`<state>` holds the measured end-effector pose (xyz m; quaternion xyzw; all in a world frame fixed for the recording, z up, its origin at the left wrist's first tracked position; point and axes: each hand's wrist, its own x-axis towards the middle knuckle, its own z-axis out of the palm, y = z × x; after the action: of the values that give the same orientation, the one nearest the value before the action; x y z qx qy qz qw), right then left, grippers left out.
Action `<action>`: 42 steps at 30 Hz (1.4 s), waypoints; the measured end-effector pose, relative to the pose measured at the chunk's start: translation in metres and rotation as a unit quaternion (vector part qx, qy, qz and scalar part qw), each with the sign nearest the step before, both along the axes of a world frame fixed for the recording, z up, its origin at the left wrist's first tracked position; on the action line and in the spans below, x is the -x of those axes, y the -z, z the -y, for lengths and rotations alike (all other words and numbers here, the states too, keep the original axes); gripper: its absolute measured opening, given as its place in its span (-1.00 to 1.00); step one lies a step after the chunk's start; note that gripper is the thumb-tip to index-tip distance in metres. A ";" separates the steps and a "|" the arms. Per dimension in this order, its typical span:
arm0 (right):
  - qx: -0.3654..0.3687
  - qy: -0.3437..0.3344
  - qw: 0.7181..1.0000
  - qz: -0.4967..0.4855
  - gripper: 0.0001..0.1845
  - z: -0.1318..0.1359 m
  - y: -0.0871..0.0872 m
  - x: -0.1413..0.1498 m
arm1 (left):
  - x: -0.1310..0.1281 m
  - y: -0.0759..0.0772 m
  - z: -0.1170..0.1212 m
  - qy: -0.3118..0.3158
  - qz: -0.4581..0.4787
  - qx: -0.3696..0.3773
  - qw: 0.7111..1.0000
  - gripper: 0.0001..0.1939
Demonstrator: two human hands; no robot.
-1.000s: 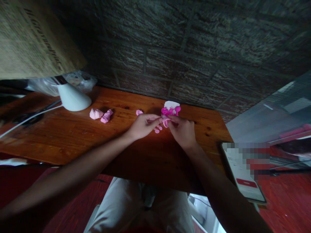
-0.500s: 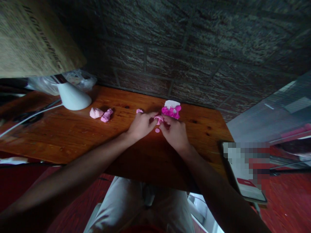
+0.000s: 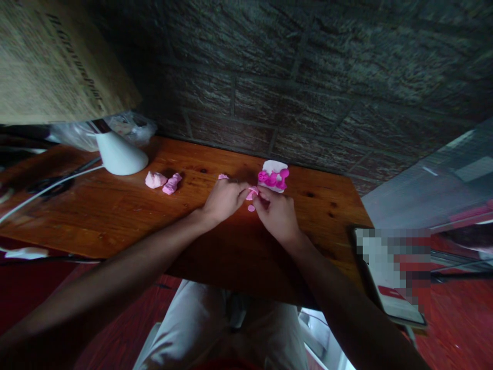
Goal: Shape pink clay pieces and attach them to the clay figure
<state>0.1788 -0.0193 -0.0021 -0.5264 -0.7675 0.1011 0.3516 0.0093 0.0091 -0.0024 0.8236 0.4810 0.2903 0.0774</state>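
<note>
Between my two hands is a small piece of pink modelling clay [image 3: 252, 193], pinched from both sides. My left hand [image 3: 226, 199] grips its left side with thumb and fingers; my right hand [image 3: 278, 209] pinches the right side. A small flat pink disc [image 3: 251, 208] lies on the table just below the clay. Behind my right hand sits a white slab with bright pink shaped pieces [image 3: 272, 179] on it. Another bit of pink clay [image 3: 223, 177] shows just behind my left hand, partly hidden. Farther left lie a pale pink lump [image 3: 155, 179] and a darker pink lump [image 3: 172, 183].
A lamp with a white base [image 3: 120, 154] and a printed shade [image 3: 57, 67] stands at the left, its cord crossing the wooden table [image 3: 127, 221]. Behind it lies a clear plastic bag [image 3: 134, 128]. A stone-patterned wall [image 3: 246, 103] borders the back. A tablet-like device [image 3: 389, 277] is at the right edge.
The pink clay between my fingers has changed shape slightly, and my fingers have shifted a little on it. The view has moved slightly; the other pieces stay in place.
</note>
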 end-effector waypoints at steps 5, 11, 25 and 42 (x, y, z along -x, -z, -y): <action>0.006 0.007 1.000 0.005 -0.81 -0.002 0.001 -0.003 | -0.001 0.000 0.000 0.000 0.012 0.008 1.000 -0.77; 0.022 0.013 1.000 -0.015 -0.80 -0.006 0.002 -0.007 | -0.002 0.000 0.003 -0.007 0.106 0.063 0.992 -0.80; -0.043 -0.011 0.997 -0.067 -0.83 -0.010 0.000 -0.010 | -0.004 -0.004 0.006 0.001 0.175 0.049 0.983 -0.78; -0.052 -0.011 0.996 -0.067 -0.87 -0.010 -0.001 -0.011 | -0.004 -0.001 0.006 0.032 0.146 -0.003 0.989 -0.79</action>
<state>0.1894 -0.0094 -0.0014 -0.4911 -0.7522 0.0999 0.4279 0.0134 0.0031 -0.0016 0.7878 0.4371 0.4061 0.1529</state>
